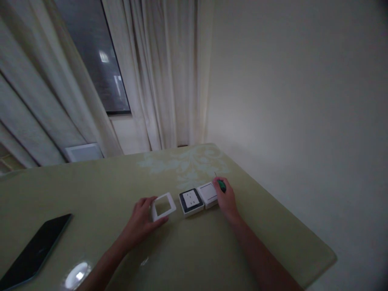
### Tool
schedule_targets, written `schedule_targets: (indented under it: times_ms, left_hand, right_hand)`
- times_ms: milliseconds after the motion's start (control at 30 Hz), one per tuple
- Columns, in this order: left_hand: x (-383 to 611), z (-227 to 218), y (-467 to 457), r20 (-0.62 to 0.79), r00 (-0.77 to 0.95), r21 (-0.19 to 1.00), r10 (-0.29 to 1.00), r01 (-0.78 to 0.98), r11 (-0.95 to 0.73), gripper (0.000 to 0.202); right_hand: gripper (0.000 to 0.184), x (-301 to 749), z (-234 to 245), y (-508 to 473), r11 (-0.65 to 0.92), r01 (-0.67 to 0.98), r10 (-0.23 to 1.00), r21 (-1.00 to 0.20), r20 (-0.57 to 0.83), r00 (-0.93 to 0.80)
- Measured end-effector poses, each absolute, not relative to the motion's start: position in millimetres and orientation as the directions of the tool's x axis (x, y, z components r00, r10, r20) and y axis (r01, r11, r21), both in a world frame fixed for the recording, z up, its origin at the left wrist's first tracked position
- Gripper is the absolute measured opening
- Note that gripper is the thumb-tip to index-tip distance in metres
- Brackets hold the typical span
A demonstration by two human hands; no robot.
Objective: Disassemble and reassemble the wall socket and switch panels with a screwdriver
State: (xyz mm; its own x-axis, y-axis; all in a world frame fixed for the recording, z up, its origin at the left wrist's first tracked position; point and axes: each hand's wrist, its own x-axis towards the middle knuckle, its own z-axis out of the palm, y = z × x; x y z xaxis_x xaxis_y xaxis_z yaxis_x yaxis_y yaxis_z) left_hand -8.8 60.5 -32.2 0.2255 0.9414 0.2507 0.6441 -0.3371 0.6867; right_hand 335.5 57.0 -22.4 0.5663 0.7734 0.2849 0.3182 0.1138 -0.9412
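Pinching white frame (171, 201) between thumb and fingers of left hand (142, 217) over surface (188, 254), well in from far and right edges; gripping green-handled tool (222, 186) in right hand (227, 203). Likely light, stiff, smooth, brittle if twisted; hold by outer sides.

Can't make out any lettering, numbers, brands or signs here, tbh. Can't read a thing on the black-and-white socket (190, 199), the white box (207, 193) just beside it, or the dark tablet (36, 247) either.
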Motion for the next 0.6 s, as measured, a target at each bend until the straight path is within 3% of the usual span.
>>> schedule_targets:
  times_ms: [200,333,433,600]
  left_hand:
    - [-66.1,-48.1,9.1,0.122,0.298,0.518,0.947,0.795,-0.316,0.074]
    - [-74.3,-70.0,-24.9,0.126,0.339,0.432,0.932,0.827,-0.359,0.079]
    - [-72.9,-76.2,-40.5,0.129,0.364,0.394,0.923,0.835,-0.384,0.083]
    - [-77.5,-55.7,-35.2,0.010,0.368,0.367,0.930,0.864,-0.346,0.080]
  right_hand:
    - [0.054,310.9,-27.2,52.9,0.118,0.310,0.849,-0.943,0.257,0.461]
    - [0.052,296.7,-28.4,47.9,0.127,0.305,0.890,-0.944,0.244,0.385]
    - [0.051,288.6,-25.2,42.0,0.143,0.315,0.913,-0.938,0.248,0.324]
    - [0.050,285.6,-19.3,34.9,0.159,0.343,0.933,-0.926,0.255,0.256]
